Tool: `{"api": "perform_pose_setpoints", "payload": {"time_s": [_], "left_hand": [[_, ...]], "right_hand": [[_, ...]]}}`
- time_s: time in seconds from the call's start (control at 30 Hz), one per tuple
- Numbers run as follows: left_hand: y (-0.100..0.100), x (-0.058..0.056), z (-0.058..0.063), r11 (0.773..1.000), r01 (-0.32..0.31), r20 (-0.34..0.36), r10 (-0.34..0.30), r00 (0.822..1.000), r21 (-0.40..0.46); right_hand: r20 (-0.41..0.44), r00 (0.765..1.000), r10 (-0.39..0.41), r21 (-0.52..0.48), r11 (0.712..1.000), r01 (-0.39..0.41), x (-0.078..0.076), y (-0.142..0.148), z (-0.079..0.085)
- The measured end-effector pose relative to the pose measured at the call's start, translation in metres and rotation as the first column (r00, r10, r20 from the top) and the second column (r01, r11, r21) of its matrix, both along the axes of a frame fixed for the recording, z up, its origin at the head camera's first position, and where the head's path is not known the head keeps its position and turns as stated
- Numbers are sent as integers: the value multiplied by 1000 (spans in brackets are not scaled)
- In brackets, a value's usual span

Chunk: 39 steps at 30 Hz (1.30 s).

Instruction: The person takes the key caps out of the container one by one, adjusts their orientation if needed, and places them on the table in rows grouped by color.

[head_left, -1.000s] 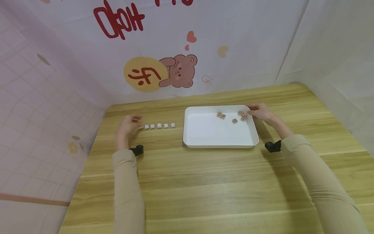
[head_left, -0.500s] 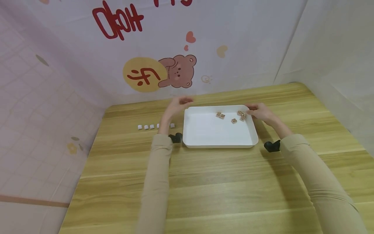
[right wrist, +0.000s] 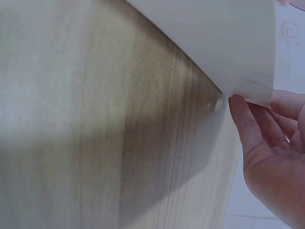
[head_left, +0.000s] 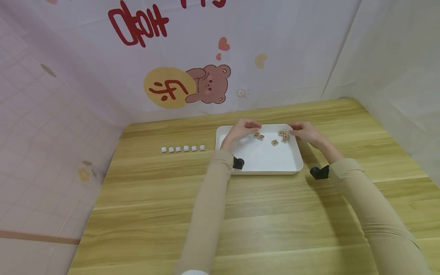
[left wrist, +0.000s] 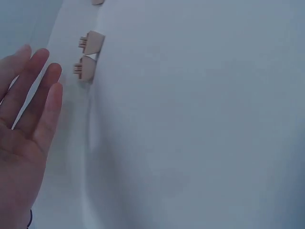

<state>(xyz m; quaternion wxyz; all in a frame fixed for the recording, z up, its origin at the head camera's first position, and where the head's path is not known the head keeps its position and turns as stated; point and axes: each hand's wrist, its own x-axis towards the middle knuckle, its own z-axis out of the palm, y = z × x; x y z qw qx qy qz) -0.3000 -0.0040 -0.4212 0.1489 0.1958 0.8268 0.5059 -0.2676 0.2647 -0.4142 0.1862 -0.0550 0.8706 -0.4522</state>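
Observation:
Over the left part of the white tray reaches my left hand, its fingers near two beige keycaps. In the left wrist view these keycaps lie on their sides inside the tray, stems facing the hand. The left fingers are extended and apart from them, holding nothing; the thumb is out of that view. My right hand grips the tray's far right corner. In the right wrist view its thumb lies at the rim and its fingers sit against the outer wall. More beige keycaps lie beside that corner.
Several white keycaps stand in a row on the wooden table, left of the tray. A printed white cloth hangs behind the table. Each wrist carries a black camera mount.
My left hand has moved right from the left end of the white keycap row, past the tray's left edge, to above the tray. The right hand stays at the tray corner.

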Motion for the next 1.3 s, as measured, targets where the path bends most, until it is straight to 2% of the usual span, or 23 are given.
{"api": "perform_pose_setpoints", "payload": {"time_s": [0.27,0.5,0.63,0.8,0.9,1.03,1.3], "left_hand": [[6,-1,-15,997,-12,-19,11,1000,-81],[9,-1,-14,990,1,-76,-12,997,-138],[8,0,-12,975,38,-106,-62,992,-217],[5,-1,-12,946,99,-166,-156,974,-310],[2,-1,-12,944,106,-175,-167,970,-311],[-1,0,-9,945,96,-154,-150,977,-312],[-9,-1,3,961,110,-124,-145,982,-255]], "right_hand": [[-6,1000,-7,10,1000,7,-3,2,-3],[-8,1000,-9,11,1000,9,-3,2,-4],[-1,1000,-10,4,1000,10,-2,2,-3],[4,1000,-6,-7,1000,6,0,1,-2],[3,1000,-6,-7,1000,6,0,0,-1],[3,1000,-5,-8,1000,5,0,0,-1],[5,1000,-7,-14,1000,7,-2,1,-3]]}}
